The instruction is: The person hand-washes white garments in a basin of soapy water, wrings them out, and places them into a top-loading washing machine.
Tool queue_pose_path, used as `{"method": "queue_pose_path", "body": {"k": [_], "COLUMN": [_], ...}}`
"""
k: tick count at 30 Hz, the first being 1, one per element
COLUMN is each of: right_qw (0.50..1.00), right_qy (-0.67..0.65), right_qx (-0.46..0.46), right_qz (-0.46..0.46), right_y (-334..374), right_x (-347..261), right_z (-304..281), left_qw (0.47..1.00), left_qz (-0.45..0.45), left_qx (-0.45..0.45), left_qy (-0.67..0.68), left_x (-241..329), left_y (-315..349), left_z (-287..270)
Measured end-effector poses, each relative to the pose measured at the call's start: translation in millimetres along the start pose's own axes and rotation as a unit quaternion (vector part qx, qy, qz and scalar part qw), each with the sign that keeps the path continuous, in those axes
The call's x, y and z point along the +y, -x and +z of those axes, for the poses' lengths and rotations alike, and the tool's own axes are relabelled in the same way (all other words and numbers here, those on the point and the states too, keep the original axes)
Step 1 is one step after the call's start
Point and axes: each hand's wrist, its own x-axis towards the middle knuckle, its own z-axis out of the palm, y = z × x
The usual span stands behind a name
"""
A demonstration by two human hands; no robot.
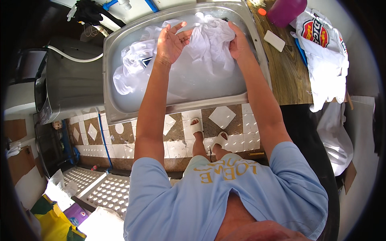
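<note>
A stainless steel sink (177, 107) holds cloudy, whitish water. In my right hand (240, 43), at the sink's right side, is the edge of a wet white cloth garment (211, 44), which hangs down into the water; its exact kind does not show. My left hand (171, 45) is raised over the sink with its palm turned up and fingers apart, the fingertips by the left edge of that cloth. More white laundry (134, 60) floats in the left part of the sink, with a small dark patch on it.
Right of the sink, a wooden counter (283, 76) bears a whitish bar (274, 41), a purple container (286, 12), an orange cap (262, 11) and a white printed garment (327, 60) over its edge. A grey machine (72, 80) with a pale hose stands left.
</note>
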Motion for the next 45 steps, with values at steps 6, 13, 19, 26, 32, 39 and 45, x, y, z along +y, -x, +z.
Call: {"method": "queue_pose_path", "body": {"k": [6, 13, 19, 26, 32, 39, 45], "right_qw": [0.988, 0.99, 0.994, 0.912, 0.989, 0.964, 0.696], "right_qy": [0.154, -0.114, -0.043, -0.137, -0.051, 0.247, 0.717], "right_qx": [0.007, 0.081, 0.082, -0.386, 0.084, 0.096, 0.034], "right_qz": [0.005, 0.029, 0.053, -0.031, 0.114, -0.031, -0.02], "right_y": [-7.9, -6.8, -27.2, -59.8, -17.9, -20.9, 26.5], "right_x": [23.4, 20.3, 48.8, 71.8, 68.2, 60.7, 7.0], "right_z": [-9.7, 2.3, -1.0, -50.6, 25.5, 17.0, 21.5], "left_qw": [0.925, 0.665, 0.921, 0.705, 0.733, 0.805, 0.651], "left_qz": [0.145, 0.211, 0.21, 0.282, 0.25, 0.159, -0.067], "left_qx": [0.16, 0.135, 0.191, 0.213, 0.296, 0.134, -0.103], "left_qy": [-0.312, -0.703, -0.268, -0.614, -0.559, -0.555, -0.749], "left_x": [-39.5, -71.7, -73.8, -80.9, -61.0, -50.3, 39.4], "left_y": [24.7, 25.6, -14.5, -9.5, -41.4, -16.8, -10.6], "left_z": [11.7, 29.3, 18.2, 111.3, 41.3, 14.2, 32.4]}}
